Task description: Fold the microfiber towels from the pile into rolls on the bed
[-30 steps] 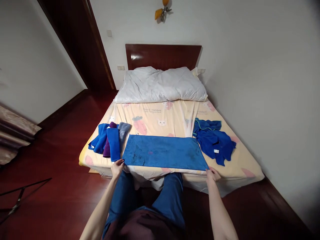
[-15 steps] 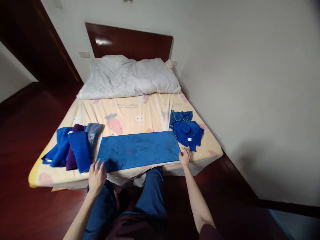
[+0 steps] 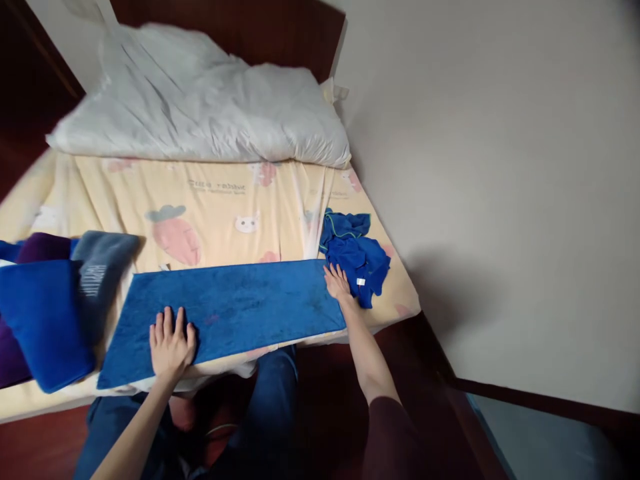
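A long blue towel (image 3: 240,300) lies spread flat along the near edge of the bed. My left hand (image 3: 173,343) rests on its near left part, fingers spread and palm down. At the towel's right end, my right hand (image 3: 338,283) lies with fingers stretched out near the far corner. Just beyond that hand is a crumpled pile of blue cloths (image 3: 357,257) with a small white label. Folded towels lie to the left of the spread one: a bright blue towel (image 3: 47,327), a purple one (image 3: 43,248) and a grey one (image 3: 103,280) with pale lettering.
The bed (image 3: 220,217) has a yellow sheet with strawberry and cat prints. A white quilt or pillow (image 3: 210,110) lies across its head, before a dark wooden headboard (image 3: 250,30). A pale wall (image 3: 490,173) runs along the right. My legs stand at the bed's near edge.
My left hand has moved from the towel's near left corner onto its surface. My right hand has gone from the near right corner toward the far one and opened. The view has come closer.
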The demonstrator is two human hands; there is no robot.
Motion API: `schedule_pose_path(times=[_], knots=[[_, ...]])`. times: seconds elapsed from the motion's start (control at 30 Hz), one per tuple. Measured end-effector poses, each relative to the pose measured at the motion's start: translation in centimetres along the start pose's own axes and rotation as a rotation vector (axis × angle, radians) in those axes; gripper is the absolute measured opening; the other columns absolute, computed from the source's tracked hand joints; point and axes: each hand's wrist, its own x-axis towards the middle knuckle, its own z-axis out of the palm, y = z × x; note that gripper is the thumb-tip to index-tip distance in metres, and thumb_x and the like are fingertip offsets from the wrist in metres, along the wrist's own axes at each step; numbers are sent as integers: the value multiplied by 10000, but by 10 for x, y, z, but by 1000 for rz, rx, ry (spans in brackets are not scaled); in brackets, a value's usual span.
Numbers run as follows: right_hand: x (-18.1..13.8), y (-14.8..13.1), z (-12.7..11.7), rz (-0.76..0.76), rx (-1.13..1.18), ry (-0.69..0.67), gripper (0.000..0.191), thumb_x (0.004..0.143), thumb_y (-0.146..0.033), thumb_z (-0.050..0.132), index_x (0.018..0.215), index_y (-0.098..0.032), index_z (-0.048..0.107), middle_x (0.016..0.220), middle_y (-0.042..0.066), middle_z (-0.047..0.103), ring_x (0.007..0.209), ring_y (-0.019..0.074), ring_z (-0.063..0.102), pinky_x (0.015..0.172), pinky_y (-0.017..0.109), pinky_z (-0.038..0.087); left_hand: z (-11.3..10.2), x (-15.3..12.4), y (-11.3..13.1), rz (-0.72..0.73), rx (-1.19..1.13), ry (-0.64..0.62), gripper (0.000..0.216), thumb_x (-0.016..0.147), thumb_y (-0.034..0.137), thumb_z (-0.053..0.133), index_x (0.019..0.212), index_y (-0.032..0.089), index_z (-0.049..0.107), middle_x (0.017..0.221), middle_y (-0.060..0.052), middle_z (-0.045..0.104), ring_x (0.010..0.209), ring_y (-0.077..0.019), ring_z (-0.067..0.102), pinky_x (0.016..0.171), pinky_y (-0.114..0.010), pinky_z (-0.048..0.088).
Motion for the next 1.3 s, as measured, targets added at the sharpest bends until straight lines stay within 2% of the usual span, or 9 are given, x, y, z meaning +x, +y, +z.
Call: schedule_pose_path(times=[0.2, 0.3, 0.47, 0.53, 0.67, 0.83, 1.07, 1.17, 1.3], knots=[[45, 46, -8, 178, -29, -46, 564, 978, -191, 258, 1539, -192, 310, 1568, 99, 374, 1433, 253, 318, 1174, 444, 236, -3, 5, 11, -37, -20, -35, 619, 939, 325, 421, 1537, 198, 325, 1645, -81, 186, 1510, -315, 155, 1226, -528, 114], [56, 43, -17, 245, 6, -64, 540, 980, -227, 265, 1507, -175, 372, 1548, 117, 399, 1392, 283, 367, 1145, 466, 276, -3, 6, 11, -48, -19, -44, 615, 934, 323, 437, 1528, 192, 345, 1640, -89, 203, 1506, -314, 169, 1226, -521, 115], [35, -34, -21, 333, -3, 227, 499, 974, -246, 288, 1379, -72, 521, 1444, 221, 483, 1312, 359, 420, 1066, 533, 331, -3, 6, 10, -61, -38, -46, 612, 930, 319, 443, 1521, 184, 361, 1637, -96, 213, 1507, -313, 165, 1225, -519, 108], [14, -77, -13, 131, 7, 335, 516, 1003, -306, 260, 1419, -102, 486, 1516, 190, 410, 1383, 336, 336, 1115, 530, 274, -4, 6, 10, -65, -50, -50, 615, 928, 317, 443, 1522, 183, 358, 1639, -94, 207, 1509, -313, 157, 1226, -517, 100], [-19, -131, 19, -253, 20, 256, 552, 1018, -461, 281, 1508, -227, 379, 1613, 73, 278, 1486, 281, 168, 1193, 511, 142, -6, 6, 10, -79, -69, -64, 631, 918, 303, 447, 1531, 195, 339, 1646, -84, 183, 1511, -316, 142, 1225, -526, 86], [0, -99, 43, 14, 43, 236, 645, 1016, -522, 209, 1550, -169, 280, 1639, 107, 189, 1505, 289, 103, 1196, 536, 119, -4, 5, 7, -73, -73, -79, 646, 914, 299, 455, 1539, 219, 316, 1653, -67, 158, 1515, -309, 129, 1224, -537, 87], [38, -56, 28, 217, 56, 124, 681, 1013, -476, 89, 1567, -92, 184, 1633, 146, 179, 1513, 253, 99, 1205, 528, 123, -2, 2, 0, -95, -31, -131, 669, 916, 297, 455, 1555, 226, 272, 1655, -58, 131, 1515, -339, 118, 1209, -600, 101], [23, -70, 25, 218, 93, 144, 707, 1003, -480, 87, 1561, -56, 177, 1620, 188, 196, 1512, 290, 105, 1191, 585, 127, -5, 0, -3, -78, 6, -154, 658, 928, 295, 446, 1557, 210, 273, 1651, -67, 133, 1518, -330, 111, 1221, -581, 106], [-38, -92, 38, -13, 180, 318, 712, 999, -484, 142, 1562, -49, 153, 1618, 187, 206, 1511, 286, 130, 1202, 567, 123, -7, -3, -6, -69, 87, -150, 598, 956, 300, 409, 1537, 189, 328, 1646, -71, 148, 1521, -297, 119, 1238, -529, 128]])
